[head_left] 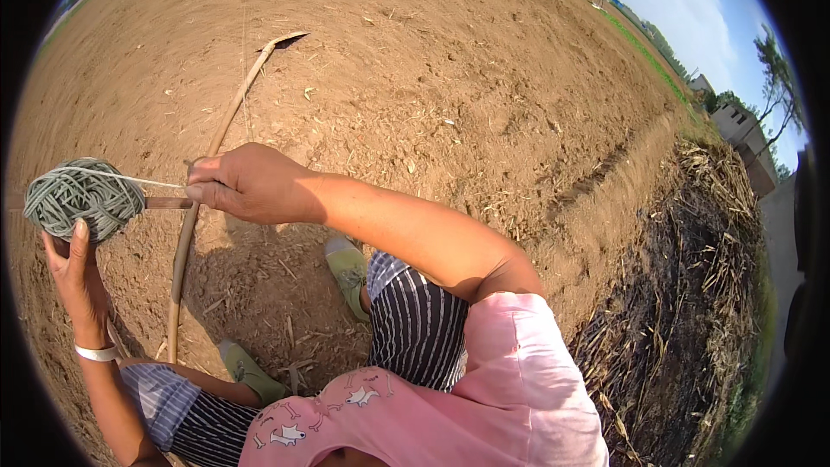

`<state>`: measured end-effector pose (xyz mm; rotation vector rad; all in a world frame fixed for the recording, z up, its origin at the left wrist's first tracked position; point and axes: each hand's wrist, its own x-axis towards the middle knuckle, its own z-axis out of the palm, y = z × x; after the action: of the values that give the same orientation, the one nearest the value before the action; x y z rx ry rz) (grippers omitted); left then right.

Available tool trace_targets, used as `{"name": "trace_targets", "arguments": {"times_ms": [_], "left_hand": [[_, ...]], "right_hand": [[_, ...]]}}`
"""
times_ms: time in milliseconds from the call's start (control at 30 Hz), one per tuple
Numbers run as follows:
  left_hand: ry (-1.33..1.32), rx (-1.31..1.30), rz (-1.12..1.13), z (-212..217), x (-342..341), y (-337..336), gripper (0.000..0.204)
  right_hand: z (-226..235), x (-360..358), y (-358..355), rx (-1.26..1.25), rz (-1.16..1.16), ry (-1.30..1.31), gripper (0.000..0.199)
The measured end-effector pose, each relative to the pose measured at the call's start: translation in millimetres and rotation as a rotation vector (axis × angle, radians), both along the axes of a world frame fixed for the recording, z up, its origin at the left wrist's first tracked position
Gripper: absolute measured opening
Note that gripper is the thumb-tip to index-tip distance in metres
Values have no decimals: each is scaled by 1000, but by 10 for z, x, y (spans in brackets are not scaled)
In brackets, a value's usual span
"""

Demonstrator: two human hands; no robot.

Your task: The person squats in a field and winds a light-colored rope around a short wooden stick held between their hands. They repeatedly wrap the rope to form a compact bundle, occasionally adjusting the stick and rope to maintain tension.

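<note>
At the far left, my left hand (76, 272) is wrapped round the underside of a ball of grey-green string (85, 199), thumb up against it. A brown wooden stick (166, 202) passes through the ball and shows on both sides. My right hand (255, 183) is closed, with thumb and forefinger pinching the pale string (160, 182) that runs taut from the top of the ball. Whether it also touches the stick's end is hidden. Below and beyond my right hand, a hoe (229, 112) with a long, bent wooden handle lies across the soil, blade away from me.
Bare tilled soil (415, 78) stretches ahead, with scattered dry straw near my green shoes (346, 272). A thin line (245, 52) runs away over the soil. On the right lies a heap of dry, dark stalks (683, 268). A grey building (735, 124) and trees stand beyond.
</note>
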<state>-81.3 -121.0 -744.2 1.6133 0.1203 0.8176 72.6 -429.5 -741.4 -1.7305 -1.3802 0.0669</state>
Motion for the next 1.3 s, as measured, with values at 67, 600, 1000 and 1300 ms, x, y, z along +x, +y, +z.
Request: {"name": "trace_targets", "arguments": {"times_ms": [67,600,1000,1300], "left_hand": [[-89,-176,-35,43,25,121,58],[837,559,-425,38,73,-557,80],[378,565,-465,-65,-267,-624,79],[-12,101,117,-50,52,101,62]], "right_hand": [[-18,-131,79,41,67,-36,27],[-101,177,-21,-290,-120,-612,18],[-173,332,-151,-241,-255,-106,27],[-63,-286,233,0,143,34,28]]}}
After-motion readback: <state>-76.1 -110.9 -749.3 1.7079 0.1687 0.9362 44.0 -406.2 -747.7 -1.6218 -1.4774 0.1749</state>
